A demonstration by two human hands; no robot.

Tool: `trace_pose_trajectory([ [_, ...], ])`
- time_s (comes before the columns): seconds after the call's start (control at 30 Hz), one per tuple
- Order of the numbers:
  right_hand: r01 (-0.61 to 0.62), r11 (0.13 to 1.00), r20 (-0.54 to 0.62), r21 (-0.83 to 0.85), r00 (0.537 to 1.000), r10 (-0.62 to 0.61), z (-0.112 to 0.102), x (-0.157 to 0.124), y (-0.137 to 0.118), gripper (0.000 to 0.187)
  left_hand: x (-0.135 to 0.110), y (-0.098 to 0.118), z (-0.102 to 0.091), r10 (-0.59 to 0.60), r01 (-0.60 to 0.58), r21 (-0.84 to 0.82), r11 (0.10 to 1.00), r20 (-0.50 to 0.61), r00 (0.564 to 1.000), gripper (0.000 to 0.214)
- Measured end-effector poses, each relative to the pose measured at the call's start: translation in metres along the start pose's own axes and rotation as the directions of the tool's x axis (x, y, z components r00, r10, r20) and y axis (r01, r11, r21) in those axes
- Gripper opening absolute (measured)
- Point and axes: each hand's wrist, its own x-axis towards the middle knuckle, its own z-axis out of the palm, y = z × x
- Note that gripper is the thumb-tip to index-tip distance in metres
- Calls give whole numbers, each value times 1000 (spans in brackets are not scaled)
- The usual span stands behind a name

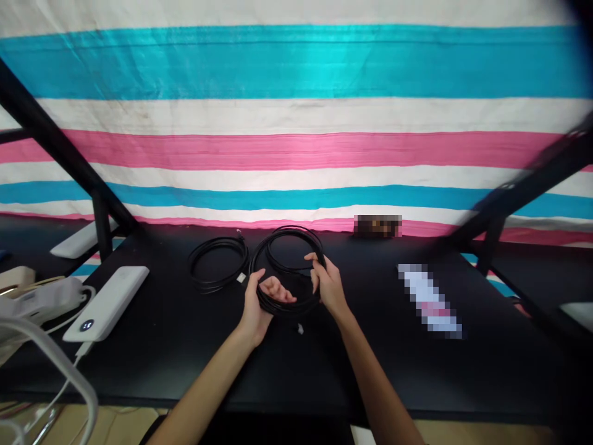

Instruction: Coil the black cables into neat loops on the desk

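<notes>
A coil of black cable [290,247] is held up over the black table [185,334], between both hands. My left hand [262,303] cups the coil's lower left side, thumb over the strands and fingers curled beneath. My right hand [327,281] pinches the coil's right side with closed fingers. A small white plug [300,329] dangles below the coil. A second coil of black cable [217,262] lies flat on the table just to the left, with a white plug [241,278] at its end.
A white power bank [106,303] with a lit indicator lies at the left, a white cable running from it. Another white bar [81,241] lies behind it. Black frame struts [60,148] cross left and right. A striped cloth [296,123] hangs behind the table.
</notes>
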Motion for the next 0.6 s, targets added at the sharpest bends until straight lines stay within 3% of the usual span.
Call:
trace_pose_trajectory([
  [0.13, -14, 1000, -105, 21, 994, 16, -3, 2, -1, 29, 14, 4, -7, -14, 11, 334, 943, 5, 1000, 35],
  [0.23, -40, 998, -162, -44, 986, 33, -5, 5, 1, 31, 22, 6, -14, -37, 14, 609, 793, 25, 999, 39],
  [0.3, -60, 994, -193, -91, 980, 41, -7, 6, 2, 32, 26, 7, -18, -44, 25, 723, 690, 8, 999, 41],
  [0.4, -64, 992, -215, -111, 976, 39, -8, 7, 3, 32, 29, 9, -20, -50, 57, 793, 606, -34, 998, 42],
  [0.5, -21, 997, -212, -79, 977, 4, -6, 7, 3, 32, 24, 8, -18, -138, 122, 778, 617, -46, 989, 45],
  [0.6, 54, 997, -189, -52, 980, -63, -4, 6, 3, 31, 16, 7, -12, -189, 136, 677, 723, 5, 982, 39],
])
